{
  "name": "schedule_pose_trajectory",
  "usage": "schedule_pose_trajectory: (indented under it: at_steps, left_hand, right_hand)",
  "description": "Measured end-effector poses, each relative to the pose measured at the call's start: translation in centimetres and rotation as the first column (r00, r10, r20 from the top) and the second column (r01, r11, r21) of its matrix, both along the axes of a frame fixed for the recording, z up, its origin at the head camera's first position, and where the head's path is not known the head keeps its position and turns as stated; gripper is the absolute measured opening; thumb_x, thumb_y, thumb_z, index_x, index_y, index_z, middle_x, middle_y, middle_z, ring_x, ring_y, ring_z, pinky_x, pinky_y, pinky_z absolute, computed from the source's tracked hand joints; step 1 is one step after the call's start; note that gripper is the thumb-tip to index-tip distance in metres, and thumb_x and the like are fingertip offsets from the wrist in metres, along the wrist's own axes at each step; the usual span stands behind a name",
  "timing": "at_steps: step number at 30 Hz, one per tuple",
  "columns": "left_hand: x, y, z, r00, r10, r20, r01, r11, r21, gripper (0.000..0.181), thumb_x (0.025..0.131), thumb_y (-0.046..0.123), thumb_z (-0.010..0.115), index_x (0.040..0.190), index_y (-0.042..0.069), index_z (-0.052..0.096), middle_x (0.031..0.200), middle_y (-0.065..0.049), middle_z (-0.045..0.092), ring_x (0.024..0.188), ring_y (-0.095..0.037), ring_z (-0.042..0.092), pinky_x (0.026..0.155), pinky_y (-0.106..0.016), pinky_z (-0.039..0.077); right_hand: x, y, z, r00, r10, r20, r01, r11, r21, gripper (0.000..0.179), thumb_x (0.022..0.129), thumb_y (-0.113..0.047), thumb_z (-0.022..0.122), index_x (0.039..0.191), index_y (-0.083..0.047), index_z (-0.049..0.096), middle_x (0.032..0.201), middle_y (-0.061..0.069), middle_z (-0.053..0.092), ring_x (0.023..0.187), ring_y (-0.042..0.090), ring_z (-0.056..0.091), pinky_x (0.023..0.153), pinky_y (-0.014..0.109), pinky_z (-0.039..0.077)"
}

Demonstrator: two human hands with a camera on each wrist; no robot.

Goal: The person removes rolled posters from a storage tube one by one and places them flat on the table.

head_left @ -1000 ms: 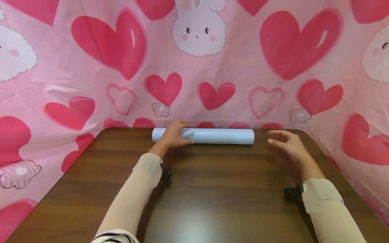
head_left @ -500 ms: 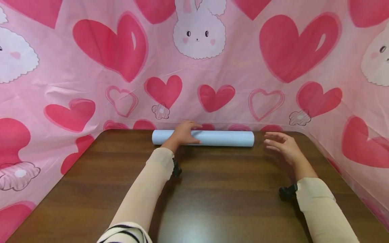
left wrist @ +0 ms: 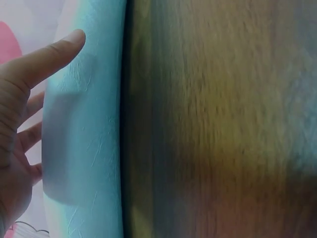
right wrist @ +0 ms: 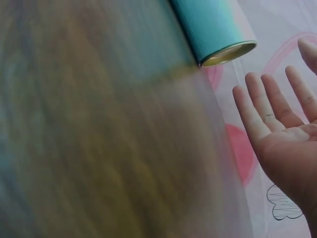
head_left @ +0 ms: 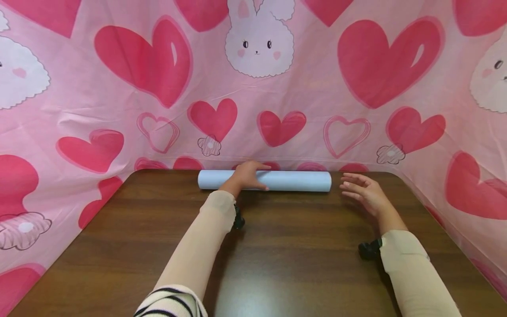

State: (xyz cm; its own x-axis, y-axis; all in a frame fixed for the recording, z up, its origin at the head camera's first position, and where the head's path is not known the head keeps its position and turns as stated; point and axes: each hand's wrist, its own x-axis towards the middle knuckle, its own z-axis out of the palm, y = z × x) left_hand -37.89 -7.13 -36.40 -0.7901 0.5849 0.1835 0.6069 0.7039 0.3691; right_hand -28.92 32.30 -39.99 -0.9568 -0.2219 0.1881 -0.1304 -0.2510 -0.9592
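A long pale-blue roll with a smooth, faintly creased surface lies crosswise at the table's far edge. Its round right end shows a hollow brownish inside in the right wrist view. My left hand arches over the roll left of its middle, thumb in front and fingers behind, spread wide. In the left wrist view the thumb extends across the roll's face, and the other fingertips are partly hidden behind it. Just off the roll's right end, my right hand hovers with loosely spread fingers and holds nothing.
The brown wood-grain table has rounded far corners. Right behind it hangs a pink cloth with red hearts and rabbit faces, which also closes off both sides. A small black camera sits at the right wrist.
My left hand has shifted rightward along the roll, which stays in place. My right hand has come slightly left, closer to the roll's right end.
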Motion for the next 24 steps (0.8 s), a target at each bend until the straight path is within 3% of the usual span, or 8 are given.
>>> schedule_pose_trajectory:
  at_steps: [7,11,16,24]
  left_hand:
    - [0.4,0.9,0.0,0.998,0.031,0.047,-0.030,0.999,-0.020,0.076,0.071,0.041,0.086,0.138,0.019,0.058,0.134,0.000,0.059,0.120,-0.021,0.051,0.102,-0.042,0.044]
    - [0.6,1.1,0.0,0.999,0.043,0.029,-0.043,0.999,-0.022,0.075,0.071,0.040,0.086,0.137,0.020,0.059,0.133,0.001,0.060,0.120,-0.020,0.051,0.101,-0.041,0.044]
    - [0.6,1.5,-0.1,1.000,0.017,-0.005,-0.017,0.999,-0.029,0.073,0.071,0.041,0.086,0.136,0.018,0.061,0.132,0.002,0.061,0.120,-0.019,0.053,0.101,-0.040,0.044]
    - [0.8,2.4,0.0,1.000,0.016,-0.020,-0.018,0.998,-0.058,0.072,0.070,0.046,0.085,0.134,0.024,0.062,0.132,0.006,0.061,0.120,-0.017,0.051,0.095,-0.047,0.044]
  right_hand:
    - [-0.2,-0.3,-0.2,1.000,0.010,0.020,-0.009,0.999,-0.036,0.030,0.099,0.003,0.050,0.128,-0.001,0.058,0.113,0.003,0.068,0.102,0.020,0.068,0.087,0.035,0.054]
    - [-0.4,-0.5,-0.2,0.999,0.000,0.034,0.001,0.999,-0.032,0.029,0.099,0.002,0.051,0.126,-0.003,0.060,0.111,0.001,0.068,0.102,0.020,0.068,0.086,0.035,0.054]
    - [-0.4,-0.7,-0.3,0.999,0.001,0.047,-0.001,1.000,-0.003,0.027,0.099,0.001,0.052,0.122,-0.007,0.063,0.111,0.000,0.068,0.103,0.020,0.068,0.086,0.035,0.054]
    - [-0.5,-1.0,-0.3,0.999,0.017,0.047,-0.017,1.000,0.008,0.026,0.099,0.000,0.053,0.114,-0.015,0.067,0.111,0.000,0.067,0.102,0.019,0.067,0.085,0.035,0.055]
